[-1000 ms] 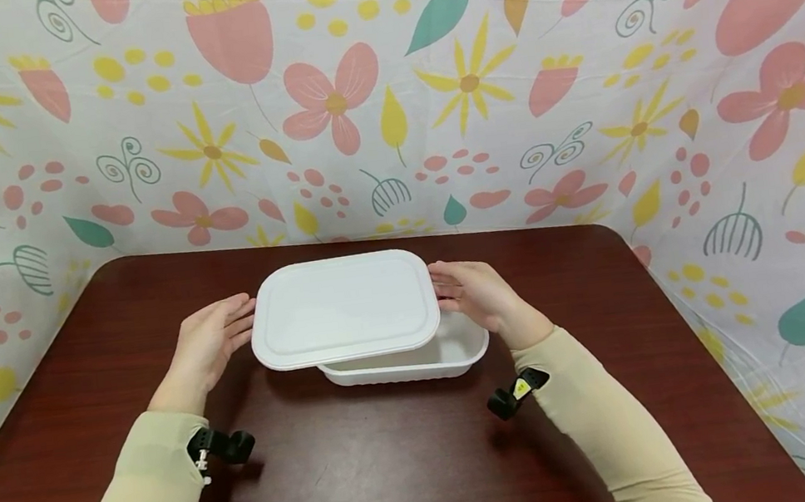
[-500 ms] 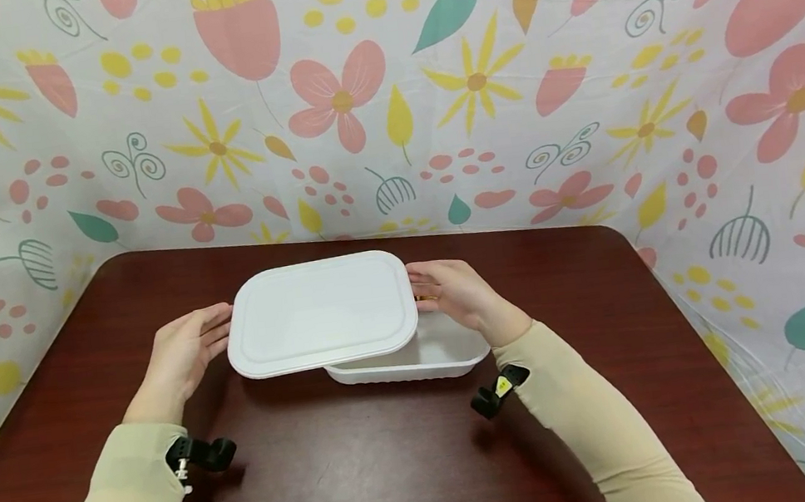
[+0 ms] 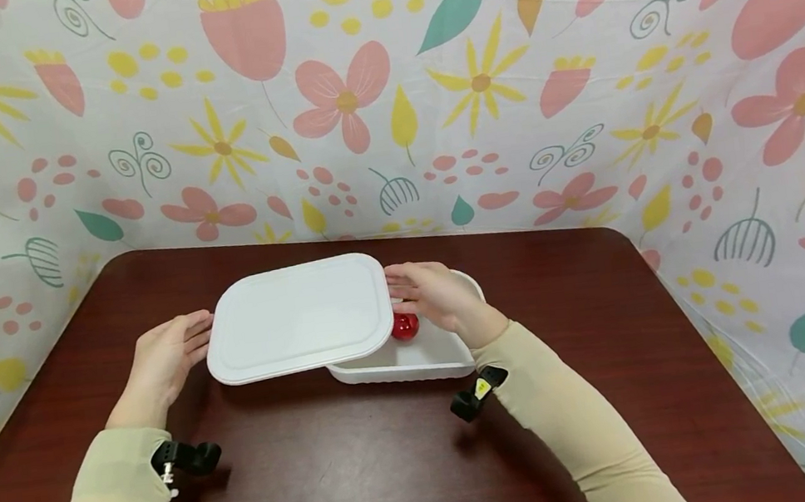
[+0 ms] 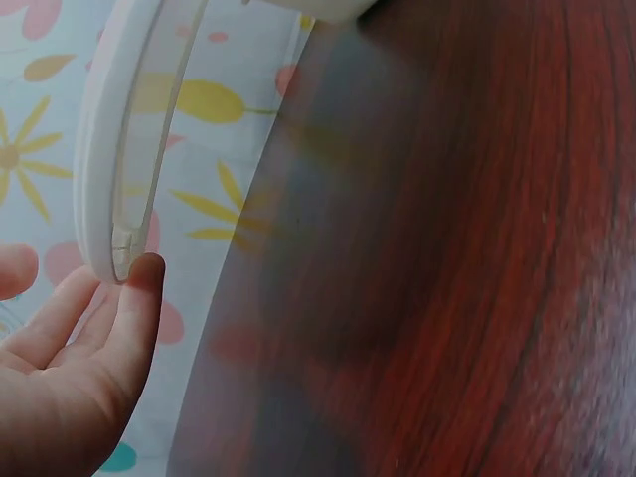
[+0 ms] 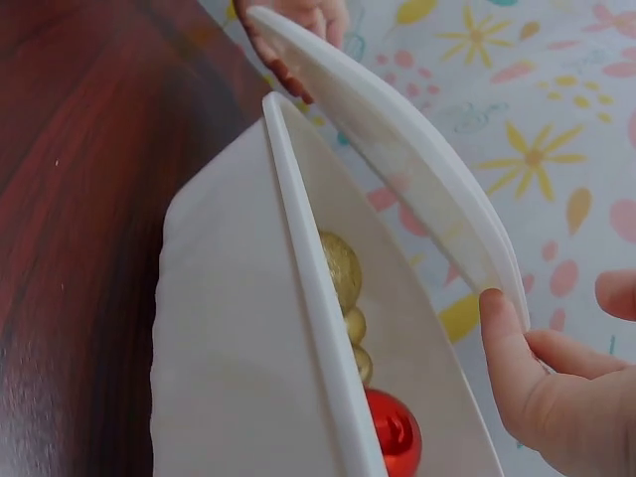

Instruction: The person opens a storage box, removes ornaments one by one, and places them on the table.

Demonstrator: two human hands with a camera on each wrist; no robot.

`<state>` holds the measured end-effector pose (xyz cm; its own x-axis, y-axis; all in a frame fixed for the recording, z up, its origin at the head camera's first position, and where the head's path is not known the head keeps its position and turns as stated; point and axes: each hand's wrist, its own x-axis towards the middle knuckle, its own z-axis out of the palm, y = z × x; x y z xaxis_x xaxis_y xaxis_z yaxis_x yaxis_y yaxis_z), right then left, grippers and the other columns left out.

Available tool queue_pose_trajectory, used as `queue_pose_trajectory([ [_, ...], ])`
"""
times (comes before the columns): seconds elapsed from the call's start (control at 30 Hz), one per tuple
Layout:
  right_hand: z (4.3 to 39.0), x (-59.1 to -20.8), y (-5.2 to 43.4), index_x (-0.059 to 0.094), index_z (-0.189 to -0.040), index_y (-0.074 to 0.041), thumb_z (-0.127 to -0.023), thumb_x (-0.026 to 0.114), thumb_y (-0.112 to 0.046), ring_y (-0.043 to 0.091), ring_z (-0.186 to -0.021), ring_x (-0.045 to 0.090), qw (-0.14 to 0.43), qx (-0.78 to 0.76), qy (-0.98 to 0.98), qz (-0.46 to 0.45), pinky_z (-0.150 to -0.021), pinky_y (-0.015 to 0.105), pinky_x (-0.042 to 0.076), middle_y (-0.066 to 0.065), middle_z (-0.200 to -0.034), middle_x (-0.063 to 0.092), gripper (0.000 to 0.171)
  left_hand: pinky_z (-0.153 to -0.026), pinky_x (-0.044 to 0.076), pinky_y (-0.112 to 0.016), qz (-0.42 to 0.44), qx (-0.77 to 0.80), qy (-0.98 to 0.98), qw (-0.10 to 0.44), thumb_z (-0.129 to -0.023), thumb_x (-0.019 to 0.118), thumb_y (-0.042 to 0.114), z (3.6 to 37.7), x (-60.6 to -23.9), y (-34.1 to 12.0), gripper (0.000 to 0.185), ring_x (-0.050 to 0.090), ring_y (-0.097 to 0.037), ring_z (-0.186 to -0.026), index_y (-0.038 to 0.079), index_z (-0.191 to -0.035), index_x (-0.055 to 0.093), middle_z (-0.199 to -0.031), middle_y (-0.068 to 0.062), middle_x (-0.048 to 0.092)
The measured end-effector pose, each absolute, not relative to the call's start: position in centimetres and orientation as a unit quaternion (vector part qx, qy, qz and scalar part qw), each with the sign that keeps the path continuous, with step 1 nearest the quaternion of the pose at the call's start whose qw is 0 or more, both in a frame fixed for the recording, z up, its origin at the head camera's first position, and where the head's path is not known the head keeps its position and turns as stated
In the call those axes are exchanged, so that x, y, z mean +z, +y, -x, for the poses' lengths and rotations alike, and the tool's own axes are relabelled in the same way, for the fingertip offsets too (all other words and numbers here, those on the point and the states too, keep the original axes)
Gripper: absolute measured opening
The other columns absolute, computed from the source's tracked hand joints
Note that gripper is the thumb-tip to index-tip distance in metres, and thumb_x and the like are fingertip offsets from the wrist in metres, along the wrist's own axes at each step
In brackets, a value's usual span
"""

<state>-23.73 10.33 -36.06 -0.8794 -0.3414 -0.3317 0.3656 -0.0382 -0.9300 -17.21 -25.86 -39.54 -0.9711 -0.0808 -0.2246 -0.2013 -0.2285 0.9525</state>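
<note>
Both hands hold a white rectangular lid (image 3: pixel 297 316) level above the table, pressed between them at its short ends. My left hand (image 3: pixel 167 359) touches the lid's left rim (image 4: pixel 119 149) with straight fingertips (image 4: pixel 139 288). My right hand (image 3: pixel 432 296) presses straight fingers (image 5: pixel 509 343) against the right rim (image 5: pixel 397 149). The lid is shifted left off a white container (image 3: pixel 404 361) that stands on the table. Its right part lies uncovered. Inside are a red ball (image 3: pixel 404 326) and gold balls (image 5: pixel 341 266).
The dark red wooden table (image 3: pixel 369 473) has rounded corners. A flower-patterned cloth (image 3: pixel 472 83) walls it in at the back and both sides. A black camera clip sits on each wrist.
The lid has slid to the left with both hands. More of the container is uncovered, and the red ball now shows.
</note>
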Motion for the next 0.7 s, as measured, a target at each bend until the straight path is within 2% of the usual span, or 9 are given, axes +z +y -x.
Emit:
queue_pose_trajectory([
  [0.3, 23.6, -36.4, 8.5, 0.044, -0.134, 0.008, -0.101, 0.037, -0.019, 0.022, -0.109, 0.055, 0.250, -0.735, 0.630, 0.003, -0.103, 0.040, 0.046, 0.022, -0.138, 0.047, 0.044, -0.074, 0.053, -0.012, 0.141, 0.742, 0.654, 0.034, -0.099, 0.043, 0.026, 17.0, -40.0, -27.0, 0.021, 0.060, 0.003, -0.085, 0.016, -0.107, 0.060, -0.091, 0.016, 0.061],
  [0.43, 23.6, -36.6, 7.8, 0.046, -0.134, 0.007, -0.100, 0.040, -0.018, 0.020, -0.106, 0.055, 0.254, -0.740, 0.622, -0.003, -0.105, 0.039, 0.044, 0.020, -0.136, 0.049, 0.043, -0.072, 0.052, -0.011, 0.154, 0.727, 0.668, 0.034, -0.099, 0.044, 0.027, 17.0, -40.3, -27.5, 0.034, 0.059, 0.004, -0.086, 0.007, -0.123, 0.055, -0.092, 0.016, 0.062],
  [0.57, 23.5, -36.7, 7.2, 0.046, -0.135, 0.006, -0.099, 0.041, -0.019, 0.019, -0.105, 0.055, 0.260, -0.743, 0.617, -0.006, -0.104, 0.037, 0.046, 0.019, -0.132, 0.051, 0.043, -0.078, 0.052, -0.011, 0.169, 0.689, 0.703, 0.044, -0.098, 0.045, 0.032, 17.1, -40.4, -27.9, 0.058, 0.057, 0.001, -0.096, -0.005, -0.142, 0.035, -0.115, 0.004, 0.060],
  [0.7, 23.3, -36.8, 6.4, 0.045, -0.136, 0.005, -0.100, 0.041, -0.019, 0.019, -0.105, 0.054, 0.269, -0.745, 0.611, -0.005, -0.104, 0.036, 0.046, 0.019, -0.133, 0.050, 0.043, -0.095, 0.049, -0.020, 0.182, 0.652, 0.734, 0.056, -0.098, 0.042, 0.038, 17.1, -40.2, -28.2, 0.063, 0.051, -0.012, -0.120, -0.004, -0.144, 0.031, -0.146, -0.017, 0.039],
])
